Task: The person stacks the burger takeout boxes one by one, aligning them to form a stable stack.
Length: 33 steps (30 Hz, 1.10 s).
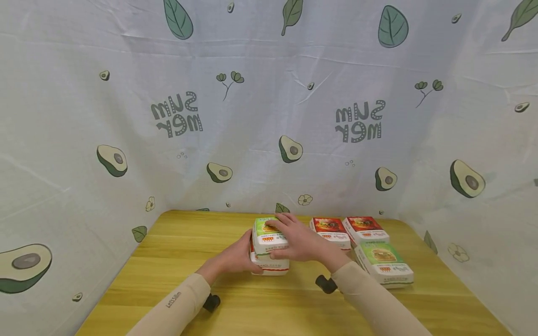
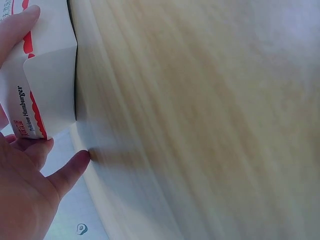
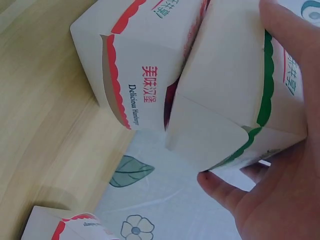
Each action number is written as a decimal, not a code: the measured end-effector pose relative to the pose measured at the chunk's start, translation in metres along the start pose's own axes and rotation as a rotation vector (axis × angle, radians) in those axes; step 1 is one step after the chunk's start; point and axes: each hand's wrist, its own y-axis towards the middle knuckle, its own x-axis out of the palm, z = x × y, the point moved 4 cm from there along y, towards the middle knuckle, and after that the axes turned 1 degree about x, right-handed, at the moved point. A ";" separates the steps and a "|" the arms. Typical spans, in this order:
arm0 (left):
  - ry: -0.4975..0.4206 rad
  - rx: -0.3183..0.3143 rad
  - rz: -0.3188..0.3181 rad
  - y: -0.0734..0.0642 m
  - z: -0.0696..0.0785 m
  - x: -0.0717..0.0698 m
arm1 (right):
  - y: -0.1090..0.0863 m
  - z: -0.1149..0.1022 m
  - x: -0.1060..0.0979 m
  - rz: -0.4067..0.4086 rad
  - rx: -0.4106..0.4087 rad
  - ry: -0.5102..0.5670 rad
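Observation:
At the middle of the table, a green-topped hamburger box (image 1: 265, 239) sits over a red-trimmed hamburger box (image 1: 275, 267). My right hand (image 1: 301, 241) grips the green-topped box, thumb at its near side and fingers over its top and far side. In the right wrist view, the green-trimmed box (image 3: 220, 75) lies slightly askew against the red-trimmed one. My left hand (image 1: 236, 257) holds the lower box from the left, thumb on its near face. The left wrist view shows that thumb on the white carton (image 2: 52, 90), with one finger stretched out near the table.
To the right stand two red-topped hamburger boxes (image 1: 364, 228) at the back and another green-topped box (image 1: 384, 261) in front of them. Behind the wooden table (image 1: 185, 233) hangs a white curtain (image 1: 252, 116) printed with avocados and leaves.

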 end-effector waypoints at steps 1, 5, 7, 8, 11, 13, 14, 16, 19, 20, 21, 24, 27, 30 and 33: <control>0.002 -0.002 0.000 0.000 0.001 0.000 | -0.001 0.000 0.000 -0.009 -0.007 0.010; 0.004 -0.008 -0.001 -0.001 0.001 0.000 | -0.002 0.001 -0.002 -0.040 -0.019 0.046; 0.004 -0.007 -0.002 -0.001 0.001 0.000 | -0.003 0.001 -0.003 -0.049 -0.018 0.058; 0.003 -0.006 -0.002 -0.001 0.001 0.000 | -0.003 0.001 -0.003 -0.050 -0.017 0.062; -0.005 -0.005 -0.003 -0.001 0.001 0.000 | -0.003 0.001 -0.003 -0.053 -0.013 0.067; -0.013 -0.003 -0.004 -0.001 0.001 0.000 | -0.003 0.001 -0.003 -0.055 -0.010 0.065; -0.018 -0.003 -0.006 -0.001 0.001 0.000 | -0.003 0.001 -0.002 -0.055 -0.009 0.065; -0.024 -0.003 -0.008 -0.001 0.001 0.000 | -0.003 0.001 -0.002 -0.051 -0.009 0.063; -0.029 0.004 -0.008 -0.001 0.000 0.000 | -0.002 0.001 -0.001 -0.050 0.002 0.052; -0.033 0.009 -0.007 -0.001 0.000 0.000 | -0.002 0.000 -0.001 -0.048 0.004 0.051; -0.036 0.015 -0.006 -0.001 0.000 0.000 | -0.001 0.000 0.000 -0.045 0.007 0.047; -0.053 0.023 -0.004 -0.002 0.001 -0.001 | 0.000 0.000 0.000 -0.038 0.013 0.035; -0.060 0.023 -0.002 -0.002 0.001 -0.001 | 0.001 -0.002 0.001 -0.026 0.016 0.026; -0.060 0.019 -0.002 -0.003 0.002 -0.001 | 0.001 -0.002 0.001 -0.016 0.022 0.014; -0.065 0.016 -0.004 -0.004 0.002 -0.001 | 0.002 -0.003 0.002 -0.009 0.026 -0.007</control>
